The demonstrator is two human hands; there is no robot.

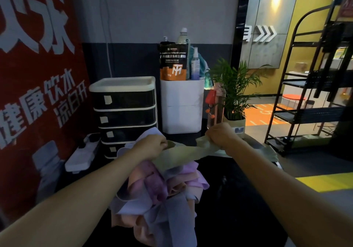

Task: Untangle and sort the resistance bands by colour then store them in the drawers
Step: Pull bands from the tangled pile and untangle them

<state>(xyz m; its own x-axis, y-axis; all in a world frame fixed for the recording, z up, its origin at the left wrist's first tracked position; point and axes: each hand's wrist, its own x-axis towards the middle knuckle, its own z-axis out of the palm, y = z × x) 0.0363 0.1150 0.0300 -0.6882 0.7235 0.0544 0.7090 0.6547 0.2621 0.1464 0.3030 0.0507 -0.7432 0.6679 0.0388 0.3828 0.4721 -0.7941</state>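
Note:
A pale green resistance band is stretched flat between my two hands above the dark counter. My left hand grips its left end and my right hand grips its right end; a loose tail of the band hangs past my right wrist. Below the hands lies a tangled heap of bands in pink, purple and lavender-blue. A small black-and-white drawer unit with labelled drawers stands behind my left hand, all of its drawers closed.
A white bin with a supplement pouch and bottles stands right of the drawers. A potted plant and a clear bottle sit near my right hand. A white power strip lies at left. A black metal rack stands at right.

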